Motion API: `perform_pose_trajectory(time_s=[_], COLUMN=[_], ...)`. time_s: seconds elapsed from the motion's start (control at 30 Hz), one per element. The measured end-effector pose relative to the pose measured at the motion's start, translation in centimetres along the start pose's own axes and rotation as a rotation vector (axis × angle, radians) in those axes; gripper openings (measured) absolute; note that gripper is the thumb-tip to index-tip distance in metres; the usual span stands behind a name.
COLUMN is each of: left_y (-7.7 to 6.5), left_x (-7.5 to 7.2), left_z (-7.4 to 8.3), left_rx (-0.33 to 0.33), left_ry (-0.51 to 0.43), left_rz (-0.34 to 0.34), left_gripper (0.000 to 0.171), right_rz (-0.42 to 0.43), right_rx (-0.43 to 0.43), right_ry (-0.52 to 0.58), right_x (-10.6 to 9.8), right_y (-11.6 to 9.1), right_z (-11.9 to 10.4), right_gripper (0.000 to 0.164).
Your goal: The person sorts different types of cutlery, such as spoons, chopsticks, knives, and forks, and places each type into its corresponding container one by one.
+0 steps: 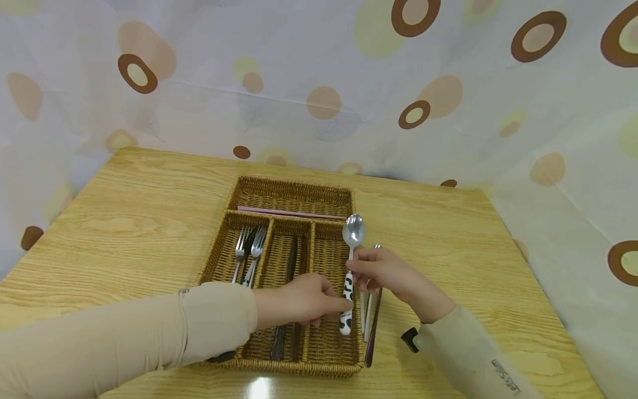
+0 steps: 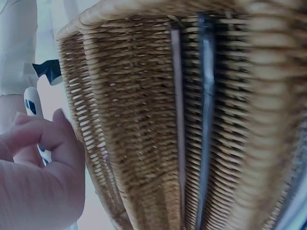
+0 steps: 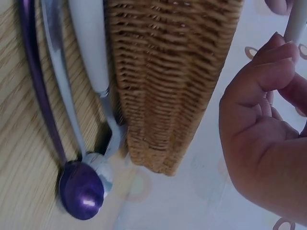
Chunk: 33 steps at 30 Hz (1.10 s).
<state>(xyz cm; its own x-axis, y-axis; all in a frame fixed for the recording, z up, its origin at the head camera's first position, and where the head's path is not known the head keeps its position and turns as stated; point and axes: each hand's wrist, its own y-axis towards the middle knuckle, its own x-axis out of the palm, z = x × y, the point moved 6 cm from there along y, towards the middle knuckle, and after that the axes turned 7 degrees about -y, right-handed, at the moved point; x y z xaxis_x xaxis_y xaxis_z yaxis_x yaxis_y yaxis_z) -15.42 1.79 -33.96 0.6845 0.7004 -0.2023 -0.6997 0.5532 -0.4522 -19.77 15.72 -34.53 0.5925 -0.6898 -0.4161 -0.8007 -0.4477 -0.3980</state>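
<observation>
A spoon [image 1: 354,230] with a black-and-white patterned handle stands bowl-up over the right edge of the wicker cutlery tray [image 1: 334,367]. My right hand [image 1: 386,271] pinches it near the neck. Lower down, the fingers of my left hand [image 1: 304,299] are at its handle, reaching across the tray from the left. In the left wrist view, the spoon handle [image 2: 31,103] passes behind the curled fingers of the left hand [image 2: 43,177]. The right wrist view shows the right hand [image 3: 264,120] with fingers bent around the pale handle [image 3: 298,21].
Forks [image 1: 256,244] lie in the tray's left compartment and knives [image 1: 279,338] in the middle one. Pink chopsticks [image 1: 289,211] cross the back compartment. Beside the tray's right wall, a purple spoon [image 3: 81,189], a silver spoon [image 3: 60,72] and a white-handled utensil [image 3: 91,48] rest on the table.
</observation>
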Motion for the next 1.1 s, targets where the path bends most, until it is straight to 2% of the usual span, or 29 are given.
perform_pose_trajectory(time_s=[0.17, 0.43, 0.7, 1.1], left_y=[0.3, 0.0, -0.3, 0.3], left_x=[0.3, 0.0, -0.4, 0.2], left_z=[0.6, 0.5, -0.5, -1.5], left_rx=[0.027, 0.029, -0.031, -0.082], left_ry=[0.024, 0.024, 0.061, 0.095], left_rz=[0.005, 0.046, 0.094, 0.058], left_gripper=[0.025, 0.03, 0.034, 0.046], right_rz=[-0.012, 0.076, 0.142, 0.164], right_rx=[-0.007, 0.067, 0.144, 0.169], right_ry=[-0.012, -0.033, -0.009, -0.028], right_x=[0.4, -1.0, -3.6, -4.6], right_y=[0.2, -0.4, -1.6, -2.4], right_z=[-0.3, 1.0, 3.3, 4.7], right_gripper=[0.024, 0.04, 0.041, 0.041])
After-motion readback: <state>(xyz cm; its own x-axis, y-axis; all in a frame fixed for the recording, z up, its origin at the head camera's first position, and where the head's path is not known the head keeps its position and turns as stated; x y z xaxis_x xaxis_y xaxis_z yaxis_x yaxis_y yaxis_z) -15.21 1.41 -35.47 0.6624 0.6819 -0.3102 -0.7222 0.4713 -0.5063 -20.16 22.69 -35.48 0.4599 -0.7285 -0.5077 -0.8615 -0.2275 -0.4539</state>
